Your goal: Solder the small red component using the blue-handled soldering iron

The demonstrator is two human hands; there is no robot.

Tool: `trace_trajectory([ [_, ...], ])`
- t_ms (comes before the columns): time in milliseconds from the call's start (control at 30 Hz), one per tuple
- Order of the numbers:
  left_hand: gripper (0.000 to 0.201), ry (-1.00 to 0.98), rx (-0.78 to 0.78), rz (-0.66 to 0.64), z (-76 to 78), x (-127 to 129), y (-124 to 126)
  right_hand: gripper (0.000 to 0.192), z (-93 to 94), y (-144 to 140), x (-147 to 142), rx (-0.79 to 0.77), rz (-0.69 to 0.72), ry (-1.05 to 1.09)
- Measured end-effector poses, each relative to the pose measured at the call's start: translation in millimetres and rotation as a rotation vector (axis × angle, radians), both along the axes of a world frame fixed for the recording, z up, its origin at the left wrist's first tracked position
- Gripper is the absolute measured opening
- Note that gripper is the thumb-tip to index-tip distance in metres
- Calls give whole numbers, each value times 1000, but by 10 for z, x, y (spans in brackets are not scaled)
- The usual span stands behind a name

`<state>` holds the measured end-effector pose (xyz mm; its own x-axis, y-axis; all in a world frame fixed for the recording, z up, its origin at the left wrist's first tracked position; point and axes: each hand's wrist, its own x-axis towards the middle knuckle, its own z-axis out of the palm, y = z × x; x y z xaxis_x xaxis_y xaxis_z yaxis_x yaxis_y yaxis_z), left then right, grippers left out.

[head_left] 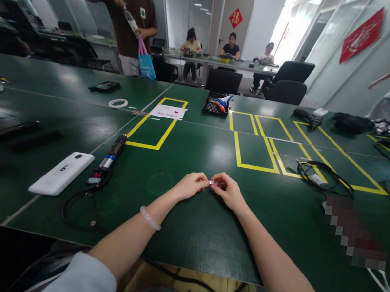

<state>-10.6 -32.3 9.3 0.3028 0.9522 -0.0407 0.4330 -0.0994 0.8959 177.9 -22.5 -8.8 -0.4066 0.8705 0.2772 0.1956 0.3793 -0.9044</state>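
Just above the green table, my left hand and my right hand meet fingertip to fingertip. Between them is a small, shiny, pale piece, too small to name. The left fingers pinch one end of it. On its other side, the right thumb and fingers are closed at the piece as well. A translucent bangle circles my left wrist. Left of my hands lie a black and silver electric screwdriver with a cable and a white power bank marked with a digit.
Yellow tape rectangles mark the green table. A black tray of tools stands at the far edge. A coiled black cable lies right. A standing person holds a blue bag; several people sit at a farther table.
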Motion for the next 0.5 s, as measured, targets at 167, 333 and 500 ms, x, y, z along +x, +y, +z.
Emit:
trace_trajectory([
  [167, 35, -22, -29, -18, 3, 6, -4, 21, -49, 44, 13, -47, -19, 12],
  [333, 48, -22, -67, -14, 37, -6, 13, 27, -89, 79, 26, -99, -29, 30],
  [500, 56, 121, -90, -191, 274, -182, -33, 28, -94, 82, 29, -128, -16, 62],
])
